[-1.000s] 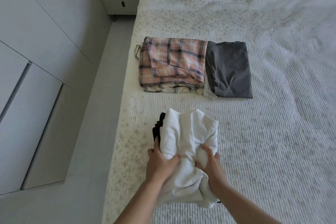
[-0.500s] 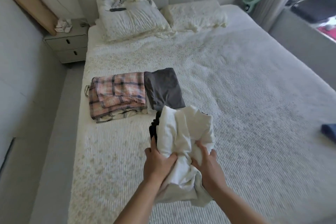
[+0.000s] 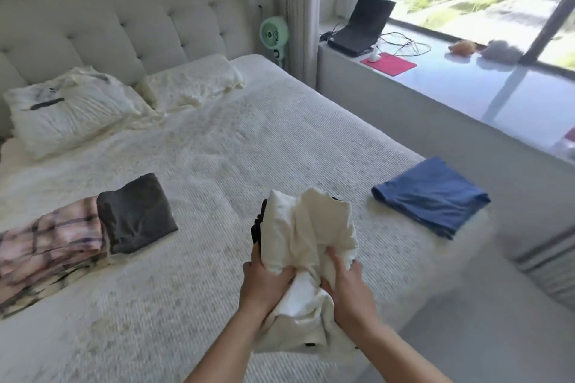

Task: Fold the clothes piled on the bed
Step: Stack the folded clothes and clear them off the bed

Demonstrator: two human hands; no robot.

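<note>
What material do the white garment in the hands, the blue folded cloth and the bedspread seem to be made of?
White garment: soft matte fabric, probably cotton knit; it bunches into loose folds where the left hand and right hand grip it.
Blue folded cloth: thin matte jersey, likely cotton; its edges sag softly.
Bedspread: woven textile, matte, with fine ribbed lines; the fibre cannot be told.

green fan (image 3: 274, 35) beside headboard; laptop (image 3: 361, 28), red mat (image 3: 389, 63) on sill.

Bunched white garment (image 3: 308, 227) held above bed (image 3: 249, 146), folded plaid (image 3: 49, 239), grey (image 3: 137, 211), blue (image 3: 432, 196) clothes lying flat
</note>
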